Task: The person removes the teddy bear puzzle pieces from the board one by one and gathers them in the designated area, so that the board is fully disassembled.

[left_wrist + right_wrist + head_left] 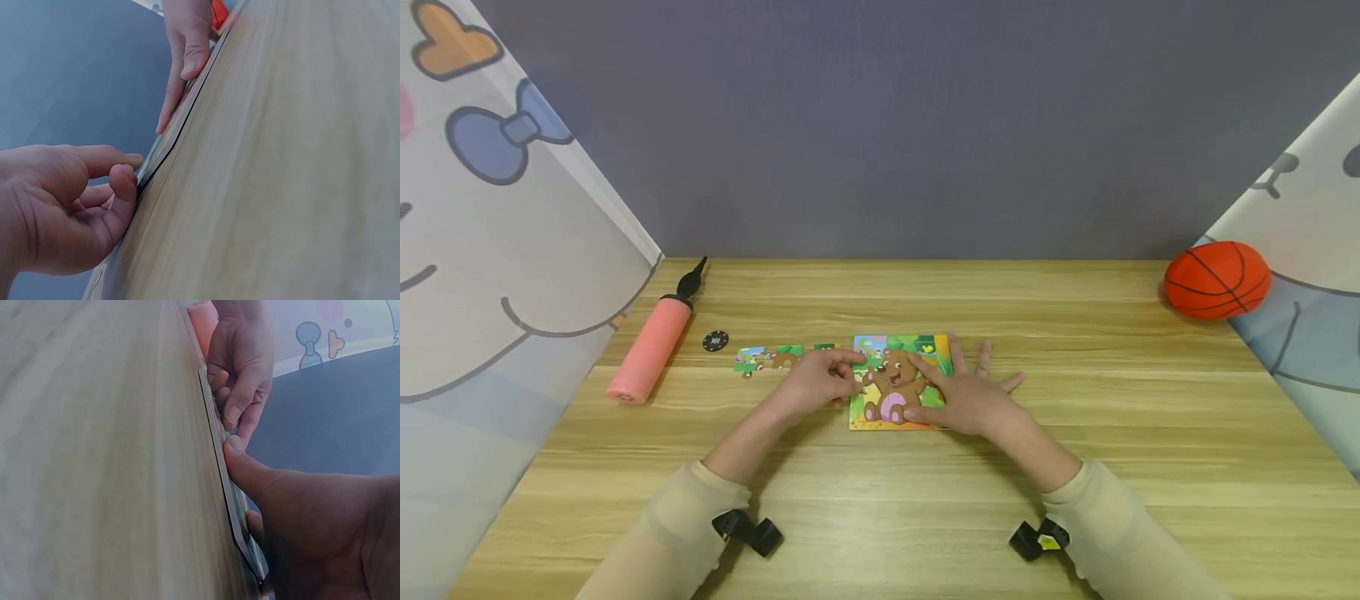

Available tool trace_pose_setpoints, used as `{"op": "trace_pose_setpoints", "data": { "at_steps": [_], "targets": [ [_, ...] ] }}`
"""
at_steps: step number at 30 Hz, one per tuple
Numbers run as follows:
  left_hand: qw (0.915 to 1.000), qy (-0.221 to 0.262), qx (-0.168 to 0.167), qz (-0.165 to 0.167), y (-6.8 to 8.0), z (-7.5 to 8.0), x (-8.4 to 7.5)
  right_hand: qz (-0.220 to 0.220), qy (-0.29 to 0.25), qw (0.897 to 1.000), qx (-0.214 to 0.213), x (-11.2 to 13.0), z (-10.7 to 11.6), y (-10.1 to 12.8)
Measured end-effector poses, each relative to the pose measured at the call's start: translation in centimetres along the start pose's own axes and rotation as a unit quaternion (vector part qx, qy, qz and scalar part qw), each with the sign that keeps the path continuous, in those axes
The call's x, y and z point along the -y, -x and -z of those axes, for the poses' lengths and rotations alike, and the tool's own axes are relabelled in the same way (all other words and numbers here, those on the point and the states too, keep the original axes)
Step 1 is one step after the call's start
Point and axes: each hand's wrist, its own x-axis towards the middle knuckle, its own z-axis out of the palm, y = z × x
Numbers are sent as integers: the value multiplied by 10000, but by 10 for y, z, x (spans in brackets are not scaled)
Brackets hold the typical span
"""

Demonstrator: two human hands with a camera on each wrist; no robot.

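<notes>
Puzzle board [894, 367] with bear picture, head view: flat between the two hands. Right hand [973, 402]: fingers spread, thumb and forefinger laid over the board, nothing gripped; apparently placed to steady it. Left hand [815, 382]: thumb and forefinger slightly parted at the board's left edge; whether a piece is held cannot be told. Loose pieces [785, 361]: just beyond and left of the left hand, presumably for easy reach. Black disc [716, 341] and pink pump [651, 352]: farther left. Red ball [1217, 281]: well right of the right hand. Left wrist view: left fingertips at the board's edge. Right wrist view: right thumb on the board, left fingertips just past it.
</notes>
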Motion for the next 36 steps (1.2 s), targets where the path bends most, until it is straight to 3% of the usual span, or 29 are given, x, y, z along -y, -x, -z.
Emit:
{"op": "trace_pose_setpoints", "data": {
  "at_steps": [10, 23, 36],
  "targets": [
    [9985, -536, -90, -82, -1, -5, -2, 19, -24, 10000, -34, 1, 1, 1],
    [9987, -440, -225, 89, -1, -7, -2, 29, -145, 9999, -24, 0, 1, 2],
    [9995, -122, -282, 14, 0, -6, -2, 2, -110, 9999, -21, 2, 0, 0]
  ]
}}
